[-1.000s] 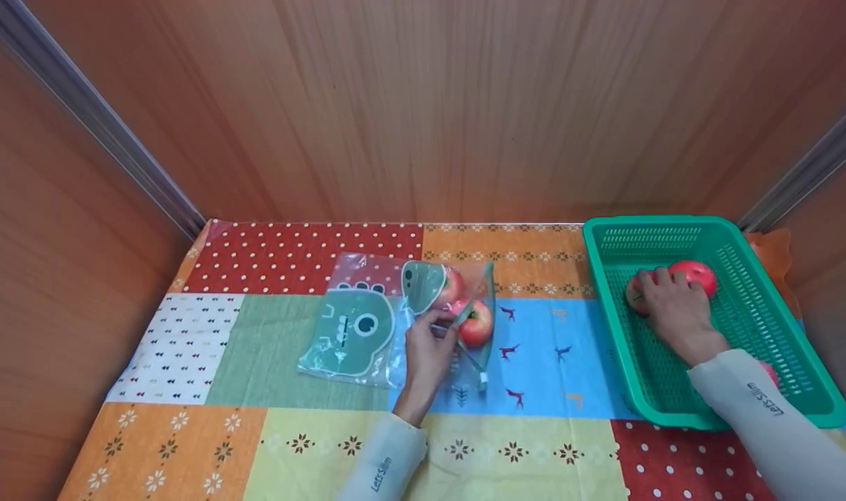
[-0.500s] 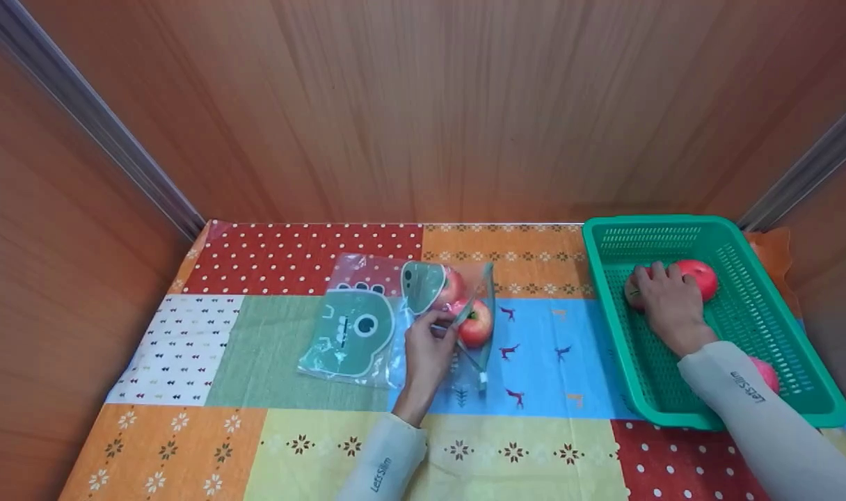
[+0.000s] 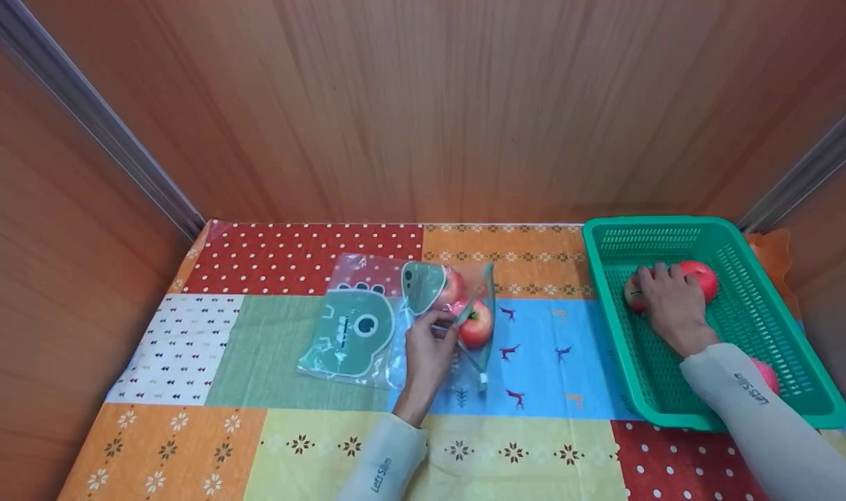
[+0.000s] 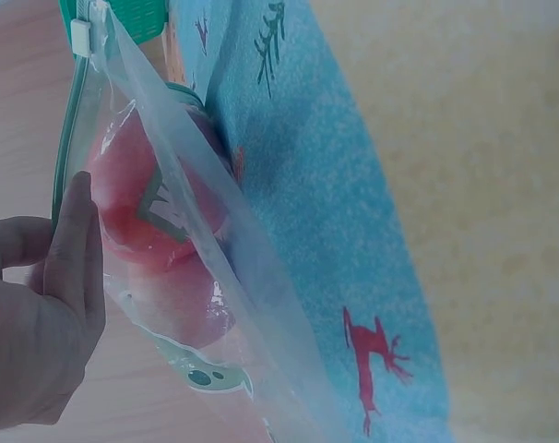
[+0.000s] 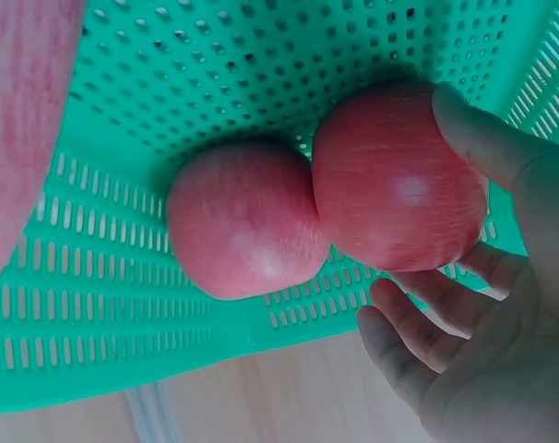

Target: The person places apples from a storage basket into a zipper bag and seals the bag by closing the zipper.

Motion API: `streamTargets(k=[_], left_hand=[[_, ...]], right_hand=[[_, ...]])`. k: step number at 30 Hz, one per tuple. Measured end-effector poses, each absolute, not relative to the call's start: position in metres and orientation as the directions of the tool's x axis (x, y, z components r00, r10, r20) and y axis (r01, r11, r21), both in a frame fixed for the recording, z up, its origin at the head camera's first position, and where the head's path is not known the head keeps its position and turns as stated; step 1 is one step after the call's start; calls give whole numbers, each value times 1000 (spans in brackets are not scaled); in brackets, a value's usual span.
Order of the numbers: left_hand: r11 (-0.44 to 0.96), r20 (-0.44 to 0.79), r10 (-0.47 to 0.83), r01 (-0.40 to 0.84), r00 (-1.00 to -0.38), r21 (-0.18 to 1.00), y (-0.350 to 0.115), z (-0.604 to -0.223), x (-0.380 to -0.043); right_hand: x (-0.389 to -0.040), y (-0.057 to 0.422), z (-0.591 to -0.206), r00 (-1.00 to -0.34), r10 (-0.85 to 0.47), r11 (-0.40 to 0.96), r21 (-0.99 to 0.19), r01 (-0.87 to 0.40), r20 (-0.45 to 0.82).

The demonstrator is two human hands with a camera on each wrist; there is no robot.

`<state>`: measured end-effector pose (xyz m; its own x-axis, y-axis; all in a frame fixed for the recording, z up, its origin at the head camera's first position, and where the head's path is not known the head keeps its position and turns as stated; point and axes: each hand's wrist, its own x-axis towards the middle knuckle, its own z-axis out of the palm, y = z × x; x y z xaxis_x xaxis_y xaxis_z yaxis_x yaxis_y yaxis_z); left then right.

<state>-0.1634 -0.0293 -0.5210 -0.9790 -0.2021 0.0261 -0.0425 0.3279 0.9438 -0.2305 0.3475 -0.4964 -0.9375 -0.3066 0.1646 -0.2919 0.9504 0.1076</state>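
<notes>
In the head view, my left hand (image 3: pixel 430 348) pinches the mouth edge of a clear zip bag (image 3: pixel 357 334) with a green dinosaur print. Two apples lie inside the bag, one apple (image 3: pixel 476 324) right by the opening and the other apple (image 3: pixel 451 287) behind it. A white slider (image 4: pixel 80 37) sits on the zip in the left wrist view. Inside the green basket (image 3: pixel 607 348), my right hand (image 3: pixel 677 309) grips a red apple (image 5: pixel 399 185), thumb on one side and fingers around the other. A second apple (image 5: pixel 247 221) touches it.
One more apple (image 3: pixel 766 374) lies in the near part of the basket, partly behind the right sleeve. A patchwork cloth (image 3: pixel 312 445) covers the table. Wooden panels (image 3: pixel 423 111) close off the back and both sides.
My right hand and forearm have shifted slightly left and toward me, uncovering more of the near apple. The gripped apple has turned a little. My left hand and the bag stay still.
</notes>
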Motion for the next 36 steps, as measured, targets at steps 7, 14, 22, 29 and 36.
streamTargets(k=[7, 14, 22, 29, 36], left_hand=[[331, 37, -207, -34, -978, 943, -28, -521, -164], [320, 46, -210, -24, -977, 947, -29, -522, -164], [320, 30, -205, -38, -978, 947, -29, -522, -164], [336, 25, -204, -46, -979, 941, -30, -523, -164], [317, 5, -198, -59, -980, 947, -30, -522, -164]], right_hand=[[-225, 350, -494, -937, -312, 949, 95, -300, 158], [-217, 345, -490, -933, -322, 946, 92, -311, 162], [-210, 337, -480, -923, -325, 946, 74, -316, 204], [-202, 328, -470, -920, -319, 948, 60, -314, 227], [-194, 321, -458, -922, -297, 954, 38, -297, 250]])
